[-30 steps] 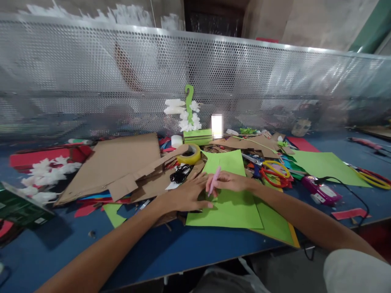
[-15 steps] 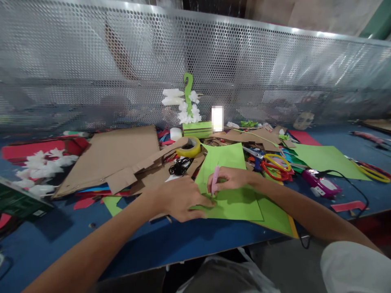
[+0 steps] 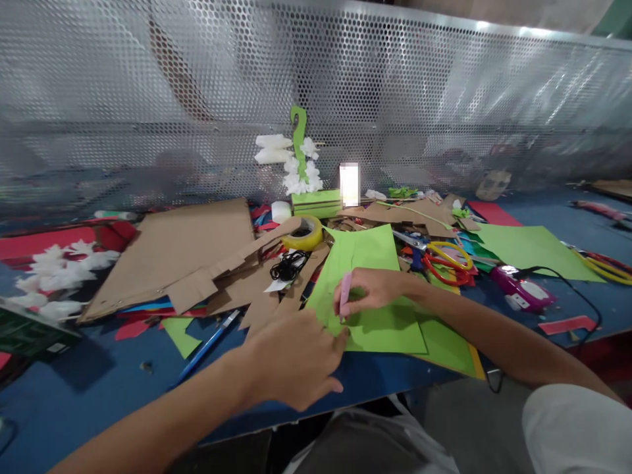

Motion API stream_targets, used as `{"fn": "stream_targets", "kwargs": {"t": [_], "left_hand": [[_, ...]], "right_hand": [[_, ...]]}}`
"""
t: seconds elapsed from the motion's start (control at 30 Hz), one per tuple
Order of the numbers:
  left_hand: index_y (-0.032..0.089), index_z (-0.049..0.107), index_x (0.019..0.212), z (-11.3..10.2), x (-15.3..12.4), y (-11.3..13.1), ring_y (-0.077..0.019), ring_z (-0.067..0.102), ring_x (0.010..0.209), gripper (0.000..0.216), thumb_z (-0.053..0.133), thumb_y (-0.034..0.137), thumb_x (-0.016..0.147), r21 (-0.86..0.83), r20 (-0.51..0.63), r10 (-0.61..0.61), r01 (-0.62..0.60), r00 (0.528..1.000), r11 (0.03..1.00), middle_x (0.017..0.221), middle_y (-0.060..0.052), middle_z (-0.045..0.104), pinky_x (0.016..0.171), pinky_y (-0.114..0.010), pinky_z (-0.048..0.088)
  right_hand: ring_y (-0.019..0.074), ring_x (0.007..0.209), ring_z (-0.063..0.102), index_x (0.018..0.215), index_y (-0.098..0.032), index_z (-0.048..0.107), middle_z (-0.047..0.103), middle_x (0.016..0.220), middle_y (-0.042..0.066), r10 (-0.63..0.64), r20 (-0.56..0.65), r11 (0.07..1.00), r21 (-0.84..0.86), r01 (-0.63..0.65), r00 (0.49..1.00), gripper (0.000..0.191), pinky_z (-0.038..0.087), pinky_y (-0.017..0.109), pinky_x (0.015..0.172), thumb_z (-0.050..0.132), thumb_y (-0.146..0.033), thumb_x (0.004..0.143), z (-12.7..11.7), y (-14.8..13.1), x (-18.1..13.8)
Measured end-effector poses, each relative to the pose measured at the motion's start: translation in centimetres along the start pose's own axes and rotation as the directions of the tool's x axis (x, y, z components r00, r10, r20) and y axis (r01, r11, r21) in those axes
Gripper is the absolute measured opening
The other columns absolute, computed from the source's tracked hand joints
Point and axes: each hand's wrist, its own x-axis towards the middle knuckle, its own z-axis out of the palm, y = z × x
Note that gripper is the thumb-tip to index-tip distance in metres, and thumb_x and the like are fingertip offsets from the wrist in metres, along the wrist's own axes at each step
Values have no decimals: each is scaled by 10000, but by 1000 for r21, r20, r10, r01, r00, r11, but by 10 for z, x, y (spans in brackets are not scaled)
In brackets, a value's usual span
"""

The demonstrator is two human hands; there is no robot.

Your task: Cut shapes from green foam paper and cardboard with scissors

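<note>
My right hand (image 3: 371,290) is closed on a pink pen (image 3: 345,295), its tip on a light green paper sheet (image 3: 366,263) lying on the blue table (image 3: 99,388). My left hand (image 3: 296,359) is near the table's front edge, its fingers pinching the sheet's lower left corner. The back of the hand hides what the fingertips do. A second green sheet (image 3: 449,349) lies under the first one, with a yellow strip at its edge.
Brown cardboard pieces (image 3: 182,250) lie to the left. A yellow tape roll (image 3: 305,234), black cord (image 3: 286,266), blue pen (image 3: 207,345), scissors (image 3: 444,263), a purple glue gun (image 3: 521,293) and another green sheet (image 3: 533,250) surround the paper. A perforated metal screen (image 3: 197,99) closes the back.
My left hand has slid off the sheet toward me to its lower left corner. The sheet shifted slightly. The camera tilted down. The right hand keeps the pen on the paper.
</note>
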Motion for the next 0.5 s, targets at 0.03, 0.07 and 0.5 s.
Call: {"fn": "stream_targets", "kwargs": {"t": [0.03, 0.07, 0.5], "left_hand": [[36, 627, 1455, 2, 1, 9, -323, 670, 574, 774, 479, 648, 1006, 6, 13, -12, 12, 1000, 1000, 651, -155, 721, 548, -396, 390], [12, 590, 1490, 6, 2, 18, -323, 670, 582, 819, 441, 666, 1019, 12, 25, -34, 34, 999, 999, 664, -166, 728, 549, -398, 382], [-53, 647, 1410, -2, 21, 68, -210, 586, 541, 935, 453, 759, 990, 106, 101, -245, 235, 964, 966, 631, -170, 707, 521, -324, 250]], "right_hand": [[190, 858, 697, 1026, -152, 801, 796, 1020, 87, 3, 3, 1000, -14, -3, 1000, 259, 514, 273, 789, 678, -378, 998, 0, -1, 0], [193, 866, 698, 1031, -153, 803, 798, 1024, 86, 6, 9, 1000, -28, -5, 1000, 255, 514, 275, 800, 675, -371, 999, 0, -1, 0], [212, 932, 710, 1054, -188, 820, 808, 1084, 90, -33, 61, 999, -21, 34, 998, 225, 526, 296, 877, 705, -371, 990, 0, 2, 1]]}}
